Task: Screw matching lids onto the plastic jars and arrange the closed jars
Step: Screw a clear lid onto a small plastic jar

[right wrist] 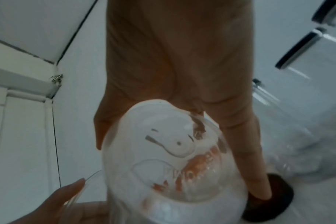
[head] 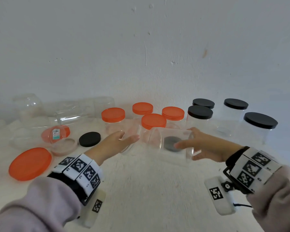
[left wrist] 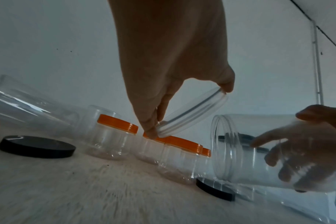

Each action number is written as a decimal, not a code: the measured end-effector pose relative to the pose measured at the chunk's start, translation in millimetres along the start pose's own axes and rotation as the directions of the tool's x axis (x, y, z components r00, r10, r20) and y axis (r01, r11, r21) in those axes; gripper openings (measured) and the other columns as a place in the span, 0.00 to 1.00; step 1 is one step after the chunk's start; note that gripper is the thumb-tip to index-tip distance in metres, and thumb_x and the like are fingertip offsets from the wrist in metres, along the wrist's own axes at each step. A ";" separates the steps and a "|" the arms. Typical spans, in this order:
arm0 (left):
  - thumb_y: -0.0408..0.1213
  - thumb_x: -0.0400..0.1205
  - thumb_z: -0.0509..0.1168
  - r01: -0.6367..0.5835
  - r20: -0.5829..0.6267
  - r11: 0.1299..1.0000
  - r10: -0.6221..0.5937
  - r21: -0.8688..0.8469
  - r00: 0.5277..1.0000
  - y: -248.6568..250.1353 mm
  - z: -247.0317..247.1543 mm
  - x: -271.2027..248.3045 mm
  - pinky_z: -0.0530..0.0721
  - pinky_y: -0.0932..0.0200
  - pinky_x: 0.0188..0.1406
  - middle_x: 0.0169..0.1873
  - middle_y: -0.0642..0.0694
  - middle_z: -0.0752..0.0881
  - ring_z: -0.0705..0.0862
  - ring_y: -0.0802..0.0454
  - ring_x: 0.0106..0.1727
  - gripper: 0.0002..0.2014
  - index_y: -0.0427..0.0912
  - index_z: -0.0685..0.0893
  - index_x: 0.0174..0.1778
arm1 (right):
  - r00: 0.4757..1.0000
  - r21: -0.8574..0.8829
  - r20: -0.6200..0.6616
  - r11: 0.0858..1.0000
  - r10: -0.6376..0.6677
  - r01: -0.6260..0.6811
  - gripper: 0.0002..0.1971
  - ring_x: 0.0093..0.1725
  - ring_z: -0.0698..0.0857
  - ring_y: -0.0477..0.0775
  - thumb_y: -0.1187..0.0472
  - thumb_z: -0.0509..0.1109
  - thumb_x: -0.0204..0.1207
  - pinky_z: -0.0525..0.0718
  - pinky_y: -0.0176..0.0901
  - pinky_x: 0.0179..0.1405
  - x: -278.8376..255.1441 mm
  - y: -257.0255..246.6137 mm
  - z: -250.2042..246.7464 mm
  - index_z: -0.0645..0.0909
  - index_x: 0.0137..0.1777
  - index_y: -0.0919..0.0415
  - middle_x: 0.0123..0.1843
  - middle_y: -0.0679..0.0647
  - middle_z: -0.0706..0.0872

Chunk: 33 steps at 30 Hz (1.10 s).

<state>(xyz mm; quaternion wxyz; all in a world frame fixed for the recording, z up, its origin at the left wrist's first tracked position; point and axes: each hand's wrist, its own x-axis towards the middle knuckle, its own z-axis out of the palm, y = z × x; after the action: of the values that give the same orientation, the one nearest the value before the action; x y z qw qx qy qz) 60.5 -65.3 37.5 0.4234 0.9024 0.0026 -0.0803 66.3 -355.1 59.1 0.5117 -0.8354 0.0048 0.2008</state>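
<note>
Midway along the table [head: 146, 190], the right hand [head: 206, 146] wraps its curled fingers round a clear jar [head: 172, 144] tipped on its side, mouth turned toward the left hand [head: 114, 143]. That hand pinches a clear lid [left wrist: 192, 113] by its rim, angled at the mouth, likely to line up the threads. Closed orange-lidded jars [head: 153, 122] and black-lidded jars [head: 200, 113] stand grouped by colour along the far edge.

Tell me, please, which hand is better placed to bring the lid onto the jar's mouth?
Left. The left hand already pinches the clear lid right beside the open mouth of the clear jar, which the right hand holds tilted toward it.
</note>
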 end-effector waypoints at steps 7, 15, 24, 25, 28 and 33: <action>0.81 0.62 0.57 -0.026 0.001 0.994 0.026 -0.105 1.000 3.8 -16.8 -6.7 0.71 0.48 0.72 0.50 0.49 0.74 0.79 0.49 0.53 0.37 0.52 0.69 0.52 | 0.995 0.224 0.057 0.972 -0.080 0.065 0.25 0.34 0.83 0.47 0.48 0.85 0.51 0.81 0.39 0.41 14.9 -3.4 33.2 0.87 0.46 0.59 0.36 0.50 0.85; 0.84 0.58 0.55 -0.043 -0.022 0.994 0.041 -0.103 0.999 0.8 -21.0 -8.7 0.74 0.54 0.65 0.48 0.50 0.75 0.76 0.53 0.51 0.40 0.53 0.70 0.51 | 0.992 0.020 0.114 0.998 -0.058 0.056 0.38 0.63 0.79 0.52 0.47 0.84 0.59 0.78 0.47 0.65 28.9 -2.2 65.1 0.76 0.70 0.55 0.63 0.51 0.82; 0.79 0.60 0.60 -0.007 -0.064 0.991 -0.002 -0.136 0.998 -0.5 -19.6 -6.0 0.72 0.53 0.68 0.64 0.50 0.81 0.77 0.52 0.66 0.46 0.47 0.80 0.65 | 0.996 -0.245 0.042 0.966 -0.078 0.086 0.50 0.50 0.73 0.39 0.36 0.79 0.62 0.71 0.31 0.40 49.6 0.5 79.7 0.61 0.77 0.60 0.51 0.38 0.72; 0.78 0.60 0.60 -0.012 -0.068 0.990 0.003 -0.142 0.998 -1.1 -19.2 -5.2 0.69 0.49 0.74 0.69 0.51 0.79 0.75 0.52 0.71 0.48 0.50 0.77 0.71 | 0.996 -0.259 0.065 0.963 -0.065 0.080 0.53 0.56 0.73 0.42 0.35 0.78 0.63 0.72 0.32 0.45 51.5 2.7 80.4 0.56 0.80 0.60 0.56 0.39 0.72; 0.77 0.61 0.61 -0.036 -0.077 0.989 0.026 -0.141 0.997 0.0 -16.9 -2.8 0.65 0.50 0.77 0.78 0.54 0.70 0.68 0.53 0.78 0.53 0.51 0.68 0.79 | 0.989 -0.289 0.141 0.954 -0.039 0.078 0.61 0.74 0.68 0.50 0.31 0.76 0.64 0.68 0.37 0.63 52.6 9.1 79.1 0.43 0.85 0.59 0.79 0.51 0.66; 0.77 0.59 0.67 -0.086 -0.062 0.990 0.079 -0.112 0.995 3.0 -12.0 0.5 0.66 0.53 0.76 0.77 0.58 0.70 0.67 0.56 0.78 0.54 0.52 0.68 0.79 | 0.977 -0.393 0.212 0.913 -0.026 0.110 0.62 0.77 0.67 0.51 0.38 0.81 0.62 0.68 0.42 0.72 50.2 13.2 70.3 0.41 0.84 0.54 0.80 0.49 0.66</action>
<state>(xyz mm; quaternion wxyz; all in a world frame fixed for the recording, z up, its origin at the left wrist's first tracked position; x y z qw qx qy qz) 62.9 -58.0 47.2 0.4773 0.8778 -0.0177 -0.0364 86.4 -291.3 2.9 0.3336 -0.8974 -0.1178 0.2636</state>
